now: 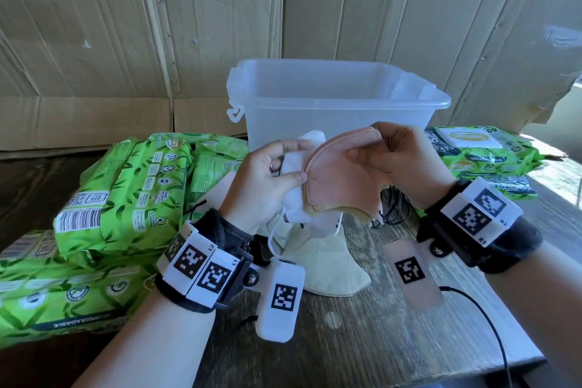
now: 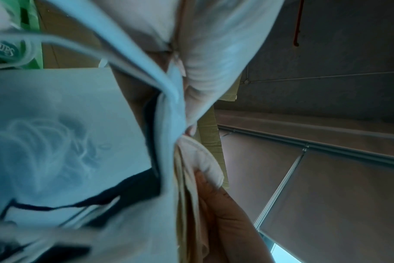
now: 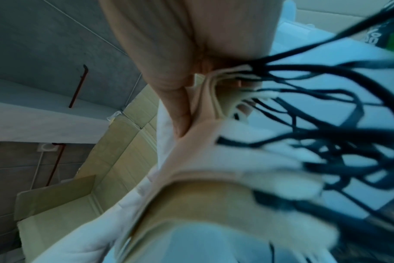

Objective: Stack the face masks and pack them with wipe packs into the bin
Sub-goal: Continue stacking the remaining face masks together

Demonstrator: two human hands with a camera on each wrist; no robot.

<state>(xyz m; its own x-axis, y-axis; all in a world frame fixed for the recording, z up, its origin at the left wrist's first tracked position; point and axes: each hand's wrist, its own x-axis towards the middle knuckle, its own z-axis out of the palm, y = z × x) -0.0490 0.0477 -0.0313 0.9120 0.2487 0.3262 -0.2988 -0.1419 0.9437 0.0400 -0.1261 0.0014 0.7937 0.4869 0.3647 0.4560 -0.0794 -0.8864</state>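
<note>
Both hands hold a stack of folded face masks above the table, in front of the clear plastic bin. A pink mask is on top, with cream and white masks beneath. My left hand grips the stack's left end, thumb on the pink mask's edge. My right hand pinches the pink mask's right side. In the right wrist view black ear loops dangle from the masks. In the left wrist view the fingers clasp the layered masks. A cream mask lies on the table below.
Green wipe packs are piled at the left, with more green wipe packs at the right beside the bin. Cardboard sheets form the back wall. A black cable runs across the wooden table at the lower right.
</note>
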